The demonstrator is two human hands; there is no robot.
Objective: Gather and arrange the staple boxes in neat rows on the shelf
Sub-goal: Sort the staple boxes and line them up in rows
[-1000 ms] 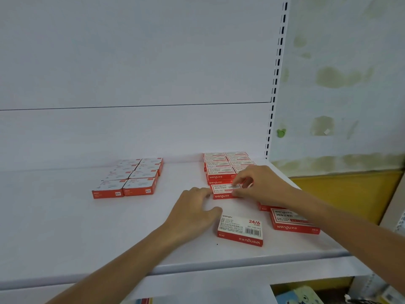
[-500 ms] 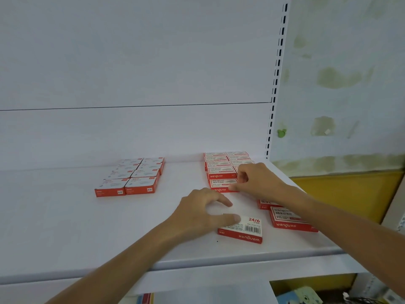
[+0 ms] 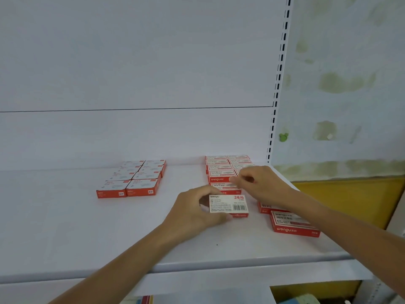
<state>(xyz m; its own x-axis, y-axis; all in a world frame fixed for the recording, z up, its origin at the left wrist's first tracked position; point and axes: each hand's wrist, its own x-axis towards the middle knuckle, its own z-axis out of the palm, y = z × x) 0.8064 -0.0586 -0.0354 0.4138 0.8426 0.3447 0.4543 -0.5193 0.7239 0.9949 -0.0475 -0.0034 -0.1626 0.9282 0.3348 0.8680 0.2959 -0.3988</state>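
1. The left block (image 3: 133, 181) is finished, as far as I can judge. It sits in two tidy columns toward the back of the shelf (image 3: 65, 227), well apart from where I am working.
2. The right block (image 3: 220, 172) stands against the back panel near the shelf's right end. It also has two columns, and its front rows are not yet filled.
3. My left grip (image 3: 197, 212) holds the barcode box (image 3: 229, 206) between thumb and fingers, just in front of the right block. I cannot tell whether the box is lifted or resting on the shelf.
4. My right grip (image 3: 260, 185) has its fingers curled at the front of the right block. I cannot tell whether it pinches a box or only touches one.
5. Two boxes remain loose: the hidden box (image 3: 266, 208), partly under my right forearm, and the front box (image 3: 293, 224), askew near the shelf edge.
6. I judge the task well past halfway. The held box and these two strays still have to join the right block's rows.
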